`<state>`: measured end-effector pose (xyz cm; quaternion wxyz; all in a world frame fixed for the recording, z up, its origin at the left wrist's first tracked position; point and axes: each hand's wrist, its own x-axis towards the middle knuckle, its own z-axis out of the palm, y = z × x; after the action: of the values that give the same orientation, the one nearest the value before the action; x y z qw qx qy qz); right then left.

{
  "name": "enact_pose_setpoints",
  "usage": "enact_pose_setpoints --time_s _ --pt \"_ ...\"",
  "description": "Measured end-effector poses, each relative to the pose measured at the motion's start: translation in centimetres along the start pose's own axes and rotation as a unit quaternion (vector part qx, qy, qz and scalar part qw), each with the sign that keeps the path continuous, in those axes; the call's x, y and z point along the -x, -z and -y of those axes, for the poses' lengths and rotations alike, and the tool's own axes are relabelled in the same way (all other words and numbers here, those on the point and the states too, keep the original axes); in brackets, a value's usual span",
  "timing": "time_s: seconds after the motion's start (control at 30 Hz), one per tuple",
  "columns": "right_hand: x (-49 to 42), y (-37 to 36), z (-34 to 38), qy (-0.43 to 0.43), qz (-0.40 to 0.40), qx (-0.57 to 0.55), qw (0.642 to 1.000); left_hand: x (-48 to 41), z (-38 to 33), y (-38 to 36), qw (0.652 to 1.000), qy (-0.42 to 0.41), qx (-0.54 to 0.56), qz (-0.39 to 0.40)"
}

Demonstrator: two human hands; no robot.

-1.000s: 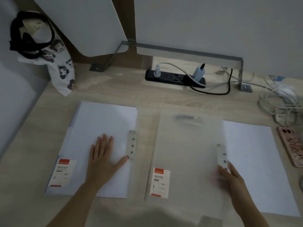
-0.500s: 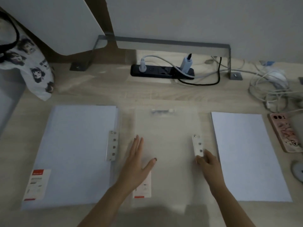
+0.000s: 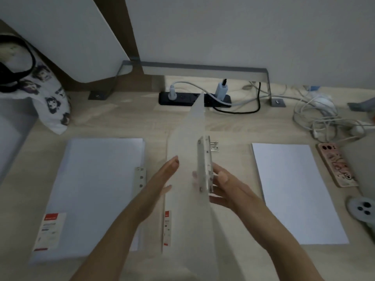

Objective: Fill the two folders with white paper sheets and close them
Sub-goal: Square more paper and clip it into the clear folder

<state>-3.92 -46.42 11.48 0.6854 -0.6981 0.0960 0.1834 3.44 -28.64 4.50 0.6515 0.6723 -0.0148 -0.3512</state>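
In the middle of the desk a translucent folder (image 3: 188, 138) has its front cover raised almost upright. My right hand (image 3: 229, 187) pinches the cover's free edge at the white clasp strip (image 3: 205, 165). My left hand (image 3: 162, 183) lies flat with straight fingers against the cover's left face. A metal clip (image 3: 214, 146) shows inside the folder behind the cover. To the left, a second folder (image 3: 97, 189) lies flat and closed with white sheets showing through it. A loose stack of white paper (image 3: 294, 191) lies to the right.
A black power strip (image 3: 182, 98) with plugs and a tangle of white cables (image 3: 320, 116) lie along the back. A pink phone case (image 3: 336, 167) and a round grey object (image 3: 363, 209) sit at the right edge. A printed bag (image 3: 50, 98) rests at the back left.
The middle folder lay flat and closed; now its cover stands lifted by my right hand. My left hand moved from the left folder to the middle one.
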Motion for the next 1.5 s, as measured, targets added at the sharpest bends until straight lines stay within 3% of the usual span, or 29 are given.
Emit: enact_pose_setpoints --time_s 0.13,0.27,0.4,0.47,0.53,0.63,0.8,1.2,1.37,1.5 --pt "-3.0 -5.1 -0.6 0.005 0.090 0.040 0.995 2.7 -1.8 2.2 0.995 -0.067 0.064 -0.030" --pt "-5.7 -8.0 -3.1 -0.030 0.158 0.104 0.982 4.3 -2.8 6.0 0.985 -0.070 0.155 -0.031" --pt "-8.1 -8.2 -6.5 -0.074 0.155 0.195 0.966 5.8 0.2 12.2 0.967 -0.056 0.219 -0.117" --pt "-9.2 -7.4 -8.7 -0.104 0.131 0.329 0.929 6.4 1.0 13.3 0.964 -0.023 0.173 -0.199" --pt "-9.8 -6.3 -10.4 -0.122 0.116 0.494 0.853 7.7 2.6 13.8 0.957 -0.049 0.074 -0.275" --pt "-9.3 -5.3 -11.5 -0.135 0.097 0.573 0.802 7.8 4.9 14.7 0.941 -0.009 0.023 -0.338" --pt "-8.2 -4.6 -12.3 -0.134 0.077 0.640 0.753 6.9 9.2 15.0 0.946 0.088 0.042 -0.310" --pt "-7.9 -4.8 -12.9 -0.129 0.084 0.695 0.702 8.7 10.5 14.9 0.957 0.066 0.147 -0.241" --pt "-8.1 -4.7 -12.9 -0.138 0.101 0.695 0.699 9.0 11.2 14.8 0.956 0.075 0.124 -0.255" --pt "-8.2 -4.8 -12.9 -0.144 0.109 0.692 0.699 8.8 12.0 14.4 0.942 0.054 0.113 -0.311"
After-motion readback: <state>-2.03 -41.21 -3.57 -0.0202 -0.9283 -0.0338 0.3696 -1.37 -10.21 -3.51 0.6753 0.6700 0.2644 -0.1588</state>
